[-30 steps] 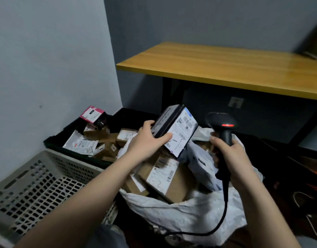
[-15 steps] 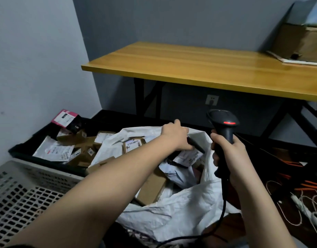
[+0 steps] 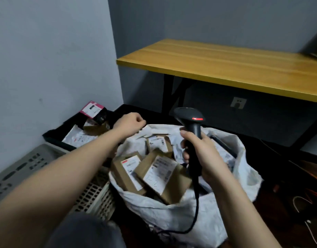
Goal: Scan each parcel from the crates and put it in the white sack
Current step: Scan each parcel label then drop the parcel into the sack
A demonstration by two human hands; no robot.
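Note:
The white sack [image 3: 173,213] stands open on the floor, filled with several brown cardboard parcels [image 3: 159,173] bearing white labels. My right hand [image 3: 201,154] grips a black barcode scanner [image 3: 191,122] upright over the sack, its red light on. My left hand [image 3: 130,123] hovers over the sack's far left rim, beside the black crate [image 3: 55,134]; its fingers are curled and nothing shows in it. The black crate holds more parcels, among them a pink and black one [image 3: 94,110] and a white bagged one [image 3: 79,138].
A grey perforated crate [image 3: 25,169] sits at the near left against the wall. A yellow wooden table [image 3: 225,68] with black legs stands behind the sack. Cables [image 3: 304,208] lie on the floor at the right. A wall socket [image 3: 238,102] is under the table.
My left hand put the black parcel with the white label into the sack, let go, and has pulled back left toward the black crate. The scanner hand has stayed over the sack.

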